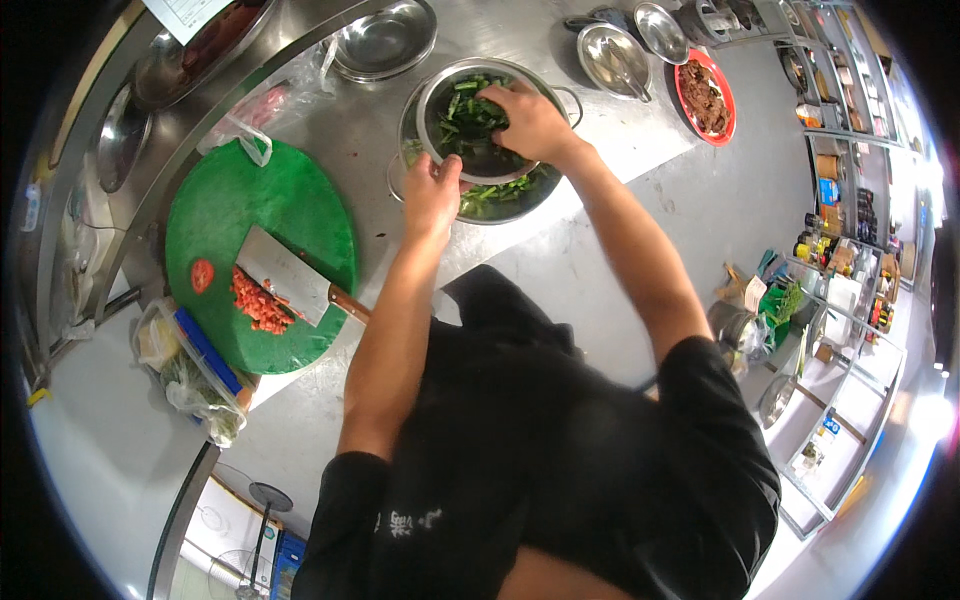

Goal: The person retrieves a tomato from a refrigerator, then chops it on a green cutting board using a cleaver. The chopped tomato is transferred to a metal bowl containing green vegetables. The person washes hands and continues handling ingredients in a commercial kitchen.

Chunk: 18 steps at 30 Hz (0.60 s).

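My left hand (433, 196) grips the near rim of a steel bowl (517, 180), thumb towards the top. Dark chopped greens (471, 112) lie inside this bowl. My right hand (532, 124) reaches in over its right side, thumb and fingers spread around some of the greens; whether they are gripped I cannot tell. Beneath the bowl is a wider steel pot (551, 187) with loop handles, holding more cut green pieces (495, 196). To the left, a cleaver (289, 266) rests on a round green cutting board (315, 187) beside diced tomato (259, 304) and a tomato slice (202, 276).
Stacked steel bowls (386, 37) and a plastic bag (259, 109) are at the far left. Beyond my right hand are a steel bowl with a utensil (611, 60) and a red-rimmed plate of meat (703, 97). A bagged container (199, 367) sits by the board; shelving (844, 135) lines the right.
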Each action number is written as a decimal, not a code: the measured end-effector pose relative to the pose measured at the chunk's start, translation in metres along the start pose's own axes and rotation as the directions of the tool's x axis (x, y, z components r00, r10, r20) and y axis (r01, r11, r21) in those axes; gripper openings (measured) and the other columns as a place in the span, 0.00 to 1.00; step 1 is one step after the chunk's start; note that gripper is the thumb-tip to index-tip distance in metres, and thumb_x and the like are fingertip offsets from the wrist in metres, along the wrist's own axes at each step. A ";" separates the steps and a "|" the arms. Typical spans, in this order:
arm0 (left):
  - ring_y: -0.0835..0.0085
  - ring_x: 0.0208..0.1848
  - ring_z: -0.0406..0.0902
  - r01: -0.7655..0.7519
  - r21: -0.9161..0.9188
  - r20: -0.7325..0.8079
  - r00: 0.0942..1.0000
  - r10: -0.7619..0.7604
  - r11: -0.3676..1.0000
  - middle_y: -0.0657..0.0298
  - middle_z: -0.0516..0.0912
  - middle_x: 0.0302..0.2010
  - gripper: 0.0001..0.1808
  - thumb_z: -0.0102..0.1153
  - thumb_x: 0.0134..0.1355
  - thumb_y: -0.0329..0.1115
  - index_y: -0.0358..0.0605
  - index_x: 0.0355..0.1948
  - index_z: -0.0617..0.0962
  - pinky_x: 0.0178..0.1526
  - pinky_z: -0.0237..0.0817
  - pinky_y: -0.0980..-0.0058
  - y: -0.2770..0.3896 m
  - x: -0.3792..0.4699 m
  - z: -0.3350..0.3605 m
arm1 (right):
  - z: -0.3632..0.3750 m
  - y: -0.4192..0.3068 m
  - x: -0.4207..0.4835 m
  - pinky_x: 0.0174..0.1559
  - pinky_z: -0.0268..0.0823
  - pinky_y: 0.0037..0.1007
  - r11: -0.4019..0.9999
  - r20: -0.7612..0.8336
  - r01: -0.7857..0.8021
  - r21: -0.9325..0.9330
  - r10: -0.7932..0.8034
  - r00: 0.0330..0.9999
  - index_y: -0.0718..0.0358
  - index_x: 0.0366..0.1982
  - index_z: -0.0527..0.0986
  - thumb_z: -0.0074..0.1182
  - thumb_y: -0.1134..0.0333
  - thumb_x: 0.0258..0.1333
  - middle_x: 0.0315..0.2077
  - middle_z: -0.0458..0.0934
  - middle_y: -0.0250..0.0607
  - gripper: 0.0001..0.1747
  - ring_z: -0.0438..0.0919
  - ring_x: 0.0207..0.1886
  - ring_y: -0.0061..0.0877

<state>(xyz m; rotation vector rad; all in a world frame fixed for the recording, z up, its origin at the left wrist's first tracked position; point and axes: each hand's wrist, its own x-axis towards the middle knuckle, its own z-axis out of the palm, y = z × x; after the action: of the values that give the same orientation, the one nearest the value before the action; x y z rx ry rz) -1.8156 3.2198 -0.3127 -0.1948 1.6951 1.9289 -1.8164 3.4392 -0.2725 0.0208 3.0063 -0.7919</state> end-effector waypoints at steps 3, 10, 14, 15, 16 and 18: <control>0.70 0.40 0.88 -0.006 0.003 0.002 1.000 0.006 1.000 0.57 0.85 0.42 0.13 0.60 0.77 0.32 0.29 0.51 0.79 0.43 0.88 0.69 -0.001 0.001 0.002 | -0.020 0.004 -0.004 0.58 0.80 0.40 0.981 -0.061 -0.062 0.183 0.074 0.995 0.63 0.65 0.78 0.70 0.65 0.46 0.46 0.87 0.58 0.40 0.89 0.51 0.45; 0.71 0.40 0.88 -0.029 -0.036 -0.039 0.999 0.028 0.999 0.59 0.84 0.41 0.12 0.62 0.75 0.31 0.29 0.50 0.81 0.42 0.88 0.69 -0.002 0.009 -0.013 | -0.078 -0.025 -0.019 0.35 0.74 0.25 0.609 0.089 -0.232 0.758 0.256 0.963 0.73 0.60 0.78 0.61 0.79 0.55 0.29 0.84 0.36 0.28 0.80 0.28 0.20; 0.70 0.39 0.88 -0.032 -0.052 -0.059 0.998 0.029 0.998 0.57 0.85 0.42 0.11 0.61 0.75 0.31 0.30 0.49 0.82 0.41 0.88 0.69 0.002 0.009 -0.017 | -0.076 -0.041 -0.018 0.43 0.77 0.31 0.704 -0.040 -0.181 0.687 0.286 0.957 0.74 0.55 0.79 0.64 0.77 0.55 0.37 0.88 0.42 0.24 0.85 0.36 0.26; 0.70 0.39 0.88 -0.039 -0.043 -0.060 0.998 0.036 0.998 0.56 0.85 0.42 0.11 0.61 0.75 0.30 0.30 0.49 0.82 0.41 0.88 0.69 0.003 0.010 -0.017 | -0.072 -0.043 -0.016 0.45 0.78 0.32 0.766 -0.107 -0.163 0.621 0.290 0.951 0.75 0.55 0.79 0.65 0.77 0.55 0.39 0.89 0.44 0.24 0.86 0.38 0.28; 0.70 0.39 0.88 -0.043 -0.045 -0.043 0.998 0.041 0.998 0.56 0.86 0.43 0.11 0.61 0.75 0.30 0.30 0.49 0.82 0.42 0.88 0.69 0.003 0.011 -0.014 | -0.061 -0.029 -0.012 0.54 0.79 0.37 0.866 -0.034 -0.195 0.461 0.237 0.971 0.74 0.57 0.79 0.68 0.73 0.55 0.46 0.90 0.54 0.27 0.88 0.49 0.38; 0.69 0.40 0.89 -0.050 -0.049 -0.025 0.998 0.049 0.998 0.54 0.86 0.45 0.11 0.61 0.75 0.30 0.30 0.49 0.82 0.42 0.88 0.69 0.000 0.012 -0.010 | -0.037 -0.029 -0.006 0.60 0.77 0.41 0.958 -0.027 -0.155 0.241 0.166 0.986 0.70 0.61 0.79 0.72 0.66 0.56 0.51 0.88 0.61 0.32 0.87 0.56 0.50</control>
<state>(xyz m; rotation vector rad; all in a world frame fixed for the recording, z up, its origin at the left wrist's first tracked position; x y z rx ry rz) -1.8286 3.2138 -0.3199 -0.1968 1.6831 2.0137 -1.8124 3.4319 -0.2260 0.2887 2.8836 -1.1409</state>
